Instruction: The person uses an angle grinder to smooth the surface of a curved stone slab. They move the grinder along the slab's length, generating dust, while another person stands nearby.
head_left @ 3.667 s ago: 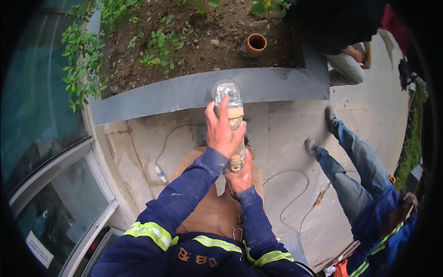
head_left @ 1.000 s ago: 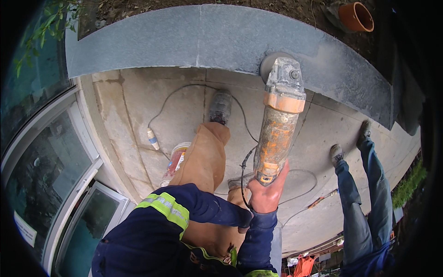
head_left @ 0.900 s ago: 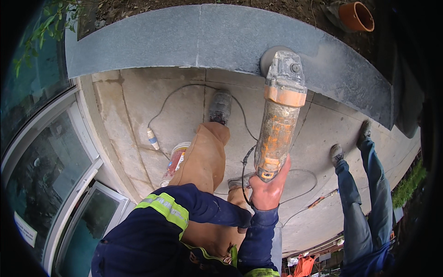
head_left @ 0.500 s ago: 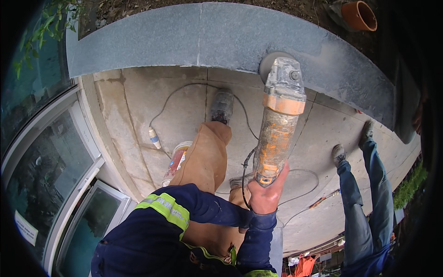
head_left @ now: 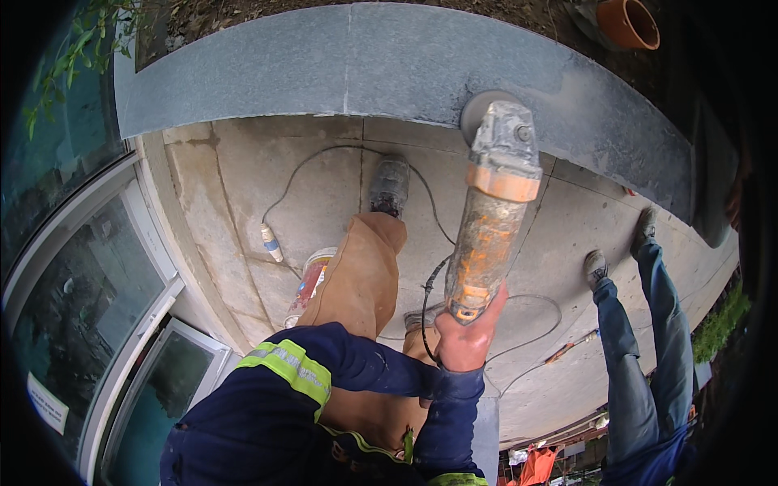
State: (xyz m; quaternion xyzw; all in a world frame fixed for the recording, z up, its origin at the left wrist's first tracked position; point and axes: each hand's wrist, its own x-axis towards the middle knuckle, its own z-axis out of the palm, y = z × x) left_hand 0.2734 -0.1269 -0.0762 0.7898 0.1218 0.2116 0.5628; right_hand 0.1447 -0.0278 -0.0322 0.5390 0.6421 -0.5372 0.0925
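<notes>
Orange grinder [head_left: 490, 227] extends forward from the right hand [head_left: 468, 338].

Nothing legible here: a white notice [head_left: 48, 403] on the window glass [head_left: 97, 279], print too small; a red label [head_left: 311, 280] on the bucket [head_left: 301, 308], words a blur!

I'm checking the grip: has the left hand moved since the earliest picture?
Yes: the left hand, then on the grinder, is now off it, drawn back from the stone ledge and mostly hidden.
</notes>
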